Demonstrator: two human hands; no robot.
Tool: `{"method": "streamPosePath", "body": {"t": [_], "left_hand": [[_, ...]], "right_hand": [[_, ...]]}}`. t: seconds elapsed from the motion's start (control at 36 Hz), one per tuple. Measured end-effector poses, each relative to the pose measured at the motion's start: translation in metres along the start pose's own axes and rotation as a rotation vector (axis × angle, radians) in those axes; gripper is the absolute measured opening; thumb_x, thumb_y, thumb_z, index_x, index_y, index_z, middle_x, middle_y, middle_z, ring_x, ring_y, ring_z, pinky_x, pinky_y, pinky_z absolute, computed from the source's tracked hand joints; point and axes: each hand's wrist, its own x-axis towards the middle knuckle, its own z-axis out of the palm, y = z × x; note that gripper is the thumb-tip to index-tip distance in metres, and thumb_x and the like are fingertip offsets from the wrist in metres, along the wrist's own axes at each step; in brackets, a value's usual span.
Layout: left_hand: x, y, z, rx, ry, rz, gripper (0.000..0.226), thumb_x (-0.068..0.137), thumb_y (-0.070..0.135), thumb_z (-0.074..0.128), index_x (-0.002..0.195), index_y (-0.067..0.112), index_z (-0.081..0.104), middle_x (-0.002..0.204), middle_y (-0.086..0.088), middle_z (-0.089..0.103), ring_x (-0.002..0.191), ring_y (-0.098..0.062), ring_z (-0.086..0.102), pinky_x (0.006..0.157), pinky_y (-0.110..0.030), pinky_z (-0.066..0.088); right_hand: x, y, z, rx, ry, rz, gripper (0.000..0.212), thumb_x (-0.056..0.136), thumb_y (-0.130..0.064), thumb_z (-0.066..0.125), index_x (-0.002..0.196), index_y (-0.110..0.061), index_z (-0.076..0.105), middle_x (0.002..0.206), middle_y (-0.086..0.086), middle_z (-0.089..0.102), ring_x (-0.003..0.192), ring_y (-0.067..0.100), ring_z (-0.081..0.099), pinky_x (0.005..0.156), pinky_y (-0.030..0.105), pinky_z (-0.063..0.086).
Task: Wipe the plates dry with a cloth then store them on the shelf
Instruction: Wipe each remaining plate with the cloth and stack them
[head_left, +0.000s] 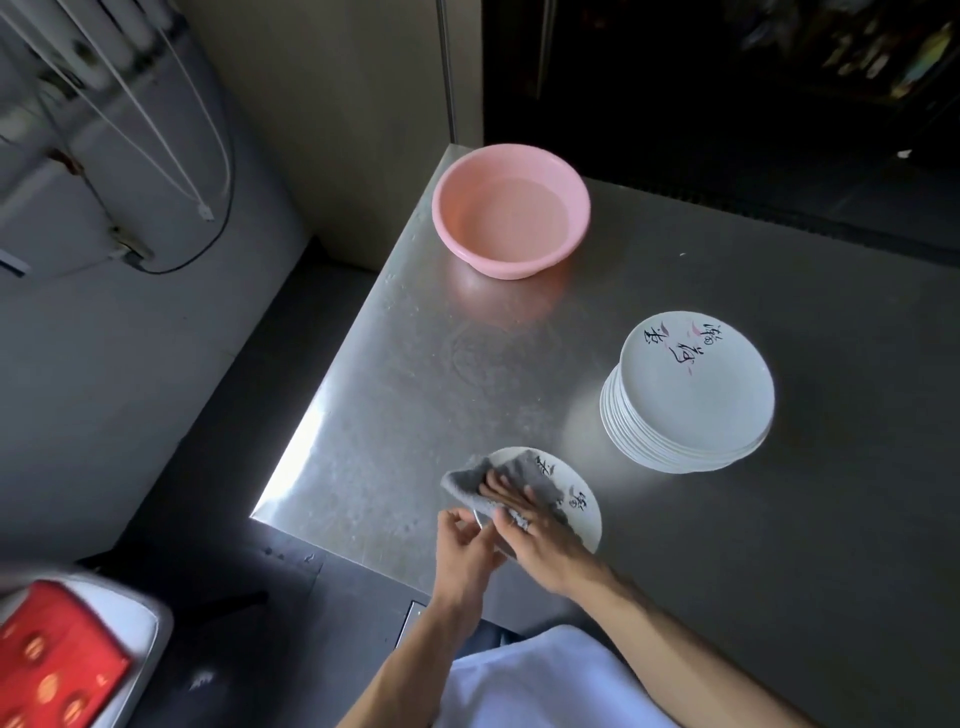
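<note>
Near the front left corner of the stainless steel table, a white plate with black calligraphy is being wiped. The person's right hand lies on top of a grey cloth, its fingers stretched out straight and pressing the cloth flat against the left half of the plate's face. The cloth spills a little past the plate's left rim. The left hand is at the near left edge of the plate, its thumb and fingers curled in and pinching the rim just beside the right hand. Whether the plate sits flat on the table or is tipped up slightly cannot be told. Farther back and to the right, well apart from the hands, stands a stack of matching white plates, the top one face up with the same lettering. At the table's far left corner sits a pink plastic basin holding clear water. A red patterned box shows, blurred, at the lower left.
</note>
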Motion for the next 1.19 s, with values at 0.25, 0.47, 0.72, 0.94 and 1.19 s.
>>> {"method": "streamPosePath", "body": {"t": [0.25,0.47,0.72,0.94,1.19], "left_hand": [[-0.002,0.003,-0.004,0.074,-0.227,0.019,0.068,0.073,0.003,0.049,0.135,0.027,0.061,0.12,-0.015,0.074,0.111,-0.029,0.071,0.096,-0.052,0.059],[-0.002,0.004,-0.014,0.081,-0.194,0.004,0.064,0.079,-0.004,0.046,0.132,0.027,0.065,0.118,-0.021,0.073,0.108,-0.032,0.072,0.094,-0.057,0.058],[0.003,0.018,-0.012,0.073,-0.021,-0.011,0.015,0.077,0.021,0.067,0.085,0.015,0.056,0.084,-0.017,0.06,0.078,-0.025,0.059,0.073,-0.039,0.053],[0.004,0.007,-0.013,0.044,-0.083,-0.021,0.054,0.092,-0.014,0.046,0.128,0.026,0.056,0.107,-0.018,0.076,0.089,-0.023,0.071,0.086,-0.048,0.061],[0.003,0.015,-0.02,0.212,-0.241,0.039,0.058,0.09,-0.006,0.046,0.125,0.035,0.069,0.116,-0.012,0.075,0.113,-0.037,0.069,0.097,-0.058,0.056]], "right_hand": [[0.008,-0.002,0.0,-0.218,-0.017,0.116,0.054,0.11,-0.031,0.022,0.161,-0.02,0.008,0.168,0.003,-0.005,0.154,0.017,-0.011,0.125,0.044,-0.001],[0.013,0.028,0.008,-0.394,0.1,0.136,0.081,0.093,-0.051,-0.011,0.158,-0.017,0.021,0.168,0.003,0.008,0.15,0.013,-0.019,0.122,0.048,0.006],[0.005,0.002,0.014,-0.087,0.157,-0.041,0.051,0.11,-0.033,0.028,0.159,-0.018,0.023,0.165,-0.002,0.021,0.152,0.006,0.013,0.123,0.025,0.005],[0.021,0.018,0.004,-0.216,0.24,0.285,0.059,0.108,-0.041,0.024,0.159,-0.012,0.017,0.168,0.007,0.006,0.155,0.017,-0.001,0.122,0.032,-0.002],[0.007,0.011,0.008,0.0,0.07,0.014,0.051,0.11,-0.033,0.028,0.159,-0.026,0.017,0.165,-0.015,-0.004,0.149,-0.003,-0.01,0.125,0.03,-0.003]]}}
